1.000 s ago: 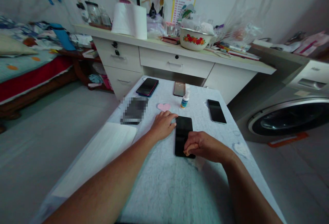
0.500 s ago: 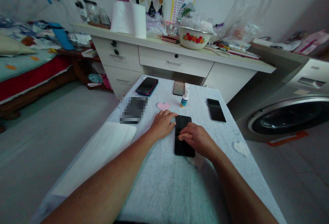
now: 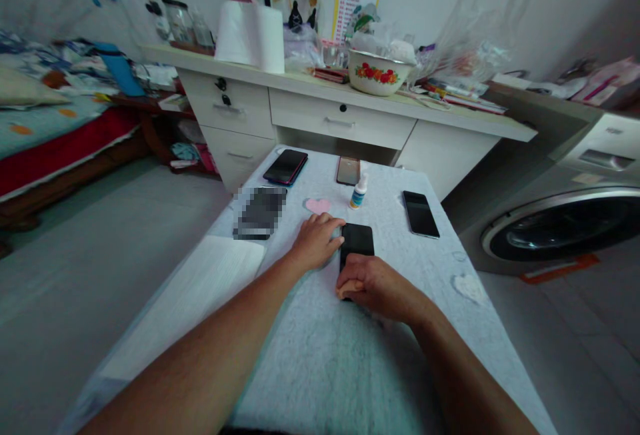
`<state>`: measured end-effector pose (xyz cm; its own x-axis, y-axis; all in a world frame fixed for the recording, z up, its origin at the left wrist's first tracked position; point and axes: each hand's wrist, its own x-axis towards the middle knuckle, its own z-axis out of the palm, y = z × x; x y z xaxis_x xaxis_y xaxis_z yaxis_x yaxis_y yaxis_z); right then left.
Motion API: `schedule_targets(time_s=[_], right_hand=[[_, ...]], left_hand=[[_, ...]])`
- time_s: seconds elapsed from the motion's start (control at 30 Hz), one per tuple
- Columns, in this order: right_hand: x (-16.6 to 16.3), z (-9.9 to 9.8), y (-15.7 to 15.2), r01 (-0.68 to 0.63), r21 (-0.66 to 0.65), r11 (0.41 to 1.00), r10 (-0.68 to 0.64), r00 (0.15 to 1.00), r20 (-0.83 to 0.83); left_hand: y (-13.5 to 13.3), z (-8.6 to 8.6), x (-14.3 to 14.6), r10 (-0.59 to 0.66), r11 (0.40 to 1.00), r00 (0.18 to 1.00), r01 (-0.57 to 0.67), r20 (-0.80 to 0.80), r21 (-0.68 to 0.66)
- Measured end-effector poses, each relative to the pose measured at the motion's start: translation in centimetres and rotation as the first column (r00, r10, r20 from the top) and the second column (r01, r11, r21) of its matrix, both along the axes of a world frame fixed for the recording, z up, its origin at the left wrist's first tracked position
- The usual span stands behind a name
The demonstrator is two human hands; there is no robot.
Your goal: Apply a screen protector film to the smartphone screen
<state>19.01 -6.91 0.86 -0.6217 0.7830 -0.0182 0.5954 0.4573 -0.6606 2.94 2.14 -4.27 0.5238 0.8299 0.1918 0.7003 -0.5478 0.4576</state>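
On the table [image 3: 310, 368], just on the near side of the spray bottle [image 3: 358, 195], a black phone [image 3: 358, 239] is laid flat, its lower part mostly covered by the right hand [image 3: 369, 282]. By that hand's curled fingers a small orange wad [image 3: 349, 289] is gripped tightly and held at the phone's lower end; what it is made of cannot be told. The phone's upper left edge is touched by the thumb and a fingertip of the left hand [image 3: 316, 240], which is half open, with nothing enclosed. To the left of the bottle a pink heart [image 3: 319, 206] is seen near the left hand, and well to the bottle's right a second phone [image 3: 421, 214] is placed.
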Motion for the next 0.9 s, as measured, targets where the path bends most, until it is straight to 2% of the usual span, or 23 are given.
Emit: schedule_targets(time_s=[0.3, 0.43, 0.63, 0.9], right_hand=[[0.7, 0.8, -0.5, -0.031, -0.109, 0.994, 0.036, 0.998, 0.042], [1.7, 1.3, -0.5, -0.023, -0.19, 0.981, 0.034, 0.998, 0.051], [2.9, 2.1, -0.8, 0.014, -0.23, 0.973, 0.011, 0.994, 0.107], [5.2, 1.4, -1.4, 0.071, -0.257, 0.964, -0.052, 0.996, 0.078]], left_hand=[[0.0, -0.1, 0.1, 0.008, 1.0, 1.0, -0.008, 0.01, -0.002], [-0.1, 0.0, 0.1, 0.012, 1.0, 1.0, -0.012, 0.002, -0.006], [-0.1, 0.1, 0.0, 0.011, 1.0, 1.0, -0.011, 0.003, -0.003], [-0.1, 0.1, 0.1, 0.012, 1.0, 1.0, -0.012, -0.004, 0.0]])
